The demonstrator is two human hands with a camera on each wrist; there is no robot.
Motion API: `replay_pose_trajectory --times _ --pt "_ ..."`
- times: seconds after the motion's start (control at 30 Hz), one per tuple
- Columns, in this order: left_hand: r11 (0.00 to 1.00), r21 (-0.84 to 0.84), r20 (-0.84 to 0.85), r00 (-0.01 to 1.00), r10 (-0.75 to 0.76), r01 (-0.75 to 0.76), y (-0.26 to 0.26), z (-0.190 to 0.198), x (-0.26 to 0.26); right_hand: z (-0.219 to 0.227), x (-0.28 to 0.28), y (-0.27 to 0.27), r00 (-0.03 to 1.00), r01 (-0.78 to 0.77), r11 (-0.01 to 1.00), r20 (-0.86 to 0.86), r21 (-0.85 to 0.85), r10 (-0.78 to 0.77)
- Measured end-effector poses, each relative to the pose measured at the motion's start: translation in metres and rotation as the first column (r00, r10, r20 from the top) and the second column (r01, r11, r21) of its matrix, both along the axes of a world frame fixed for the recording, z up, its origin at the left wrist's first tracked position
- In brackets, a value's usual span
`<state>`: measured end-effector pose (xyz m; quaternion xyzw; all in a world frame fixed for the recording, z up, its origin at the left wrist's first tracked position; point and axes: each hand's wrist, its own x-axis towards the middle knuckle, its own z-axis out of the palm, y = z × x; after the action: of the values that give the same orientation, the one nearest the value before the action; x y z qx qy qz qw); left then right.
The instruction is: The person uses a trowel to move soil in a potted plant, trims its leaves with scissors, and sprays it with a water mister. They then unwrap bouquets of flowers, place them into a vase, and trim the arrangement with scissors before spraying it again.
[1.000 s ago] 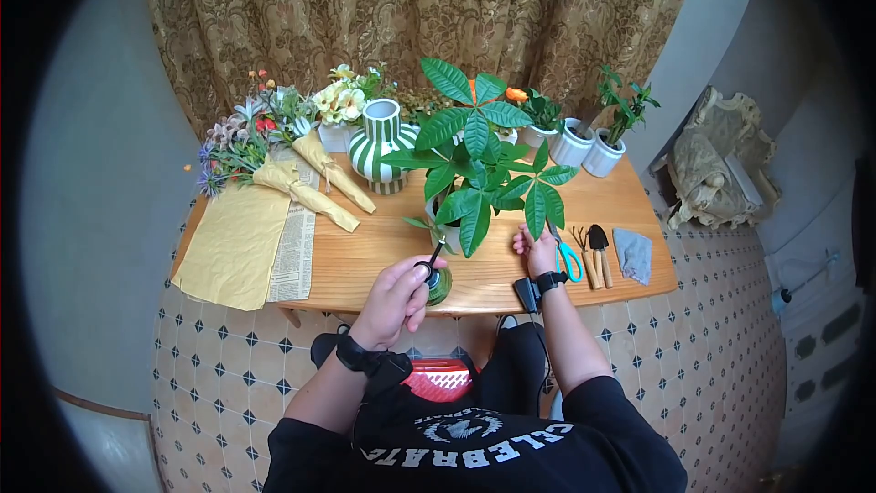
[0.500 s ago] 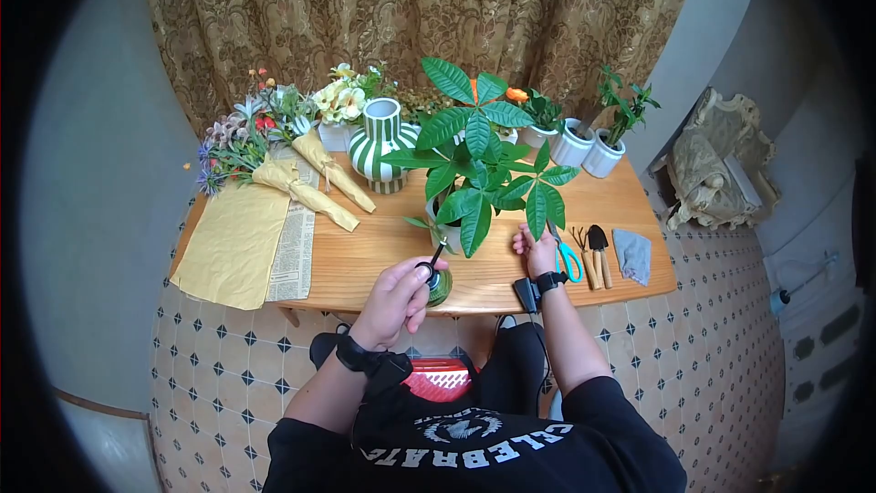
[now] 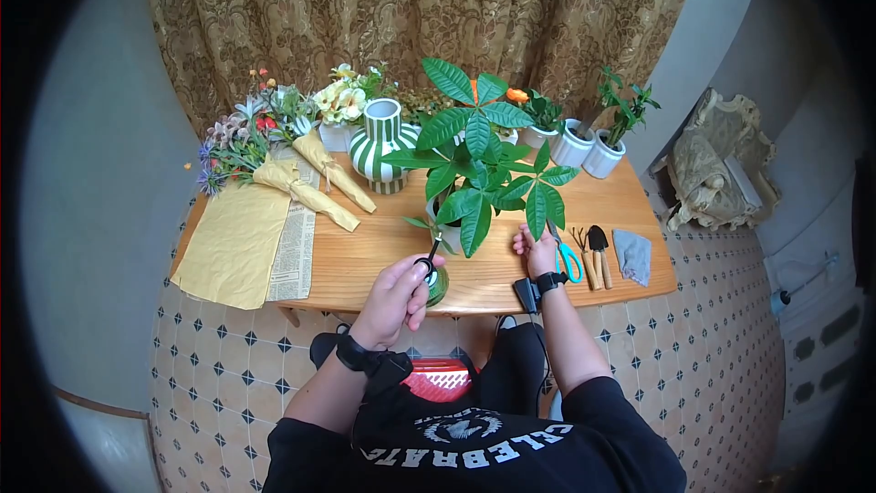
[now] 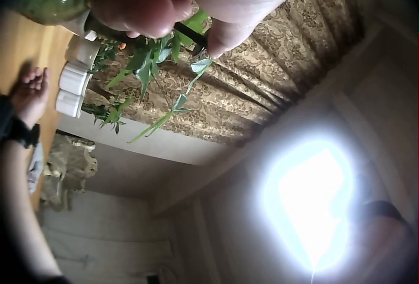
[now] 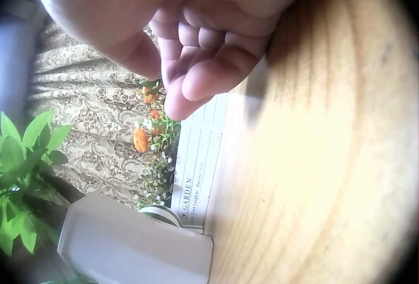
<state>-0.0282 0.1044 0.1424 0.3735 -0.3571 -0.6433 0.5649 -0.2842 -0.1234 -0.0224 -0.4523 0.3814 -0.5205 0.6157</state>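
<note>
My left hand [image 3: 398,299] grips the black top of a round green glass spray bottle [image 3: 439,288] near the table's front edge. Its thin black nozzle [image 4: 191,36] sticks out past the fingers in the left wrist view. Just beyond, a leafy green potted plant [image 3: 476,132] stands in a white pot [image 5: 134,248]. On the tabletop rests my right hand [image 3: 537,251], holding nothing, its fingers [image 5: 219,74] loosely curled. Turquoise-handled scissors [image 3: 569,263] lie right beside it, partly hidden by the hand and leaves.
A green-striped vase [image 3: 379,157], wrapped bouquets [image 3: 306,187], kraft paper [image 3: 228,251] and newsprint [image 3: 292,265] occupy the left side. To the right are a small rake and trowel [image 3: 598,256] and grey gloves [image 3: 632,256]. Small white-potted plants [image 3: 603,155] line the back.
The spray bottle and its nozzle have shifted slightly left in my left hand's grip. My right hand and the plant stay where they were.
</note>
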Motion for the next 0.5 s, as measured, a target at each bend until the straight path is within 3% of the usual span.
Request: replay_pose_trajectory --times 0.5 --pt "1.0 0.012 0.052 0.999 0.009 -0.009 0.0016 0.0068 -0.0021 0.0011 0.0005 0.0008 1.0 0.005 1.0 -0.017 0.003 -0.005"
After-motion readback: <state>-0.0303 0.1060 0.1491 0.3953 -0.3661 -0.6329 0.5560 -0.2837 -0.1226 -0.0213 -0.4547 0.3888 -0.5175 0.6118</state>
